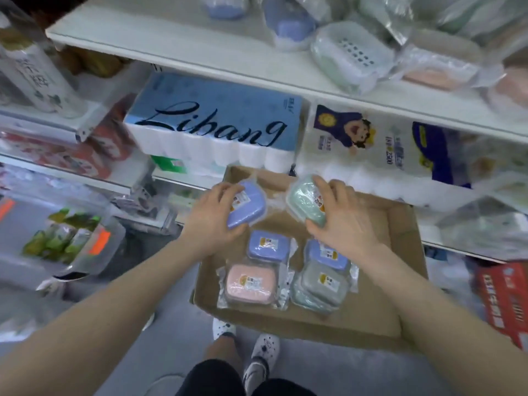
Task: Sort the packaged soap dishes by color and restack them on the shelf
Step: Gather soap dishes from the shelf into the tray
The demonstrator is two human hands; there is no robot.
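My left hand [213, 217] grips a blue packaged soap dish [249, 205] above the cardboard box [383, 312]. My right hand [340, 221] grips a mint green packaged soap dish [304, 200] beside it. Lying in the box are a blue dish [268, 245], a pink dish [250, 284], another blue dish [328, 254] and a grey-green dish [324, 282] on top of a mint one. On the white upper shelf [183, 47] lie more bagged dishes: blue ones [288, 24], a mint one [351, 60] and pink ones [437, 72].
Under the shelf sit a blue Libang tissue pack [214, 121] and a white cartoon-printed tissue pack [371, 144]. A red carton [505, 298] stands at the right. Bagged goods [74, 238] fill the left shelves. My feet [245, 344] are on the grey floor below the box.
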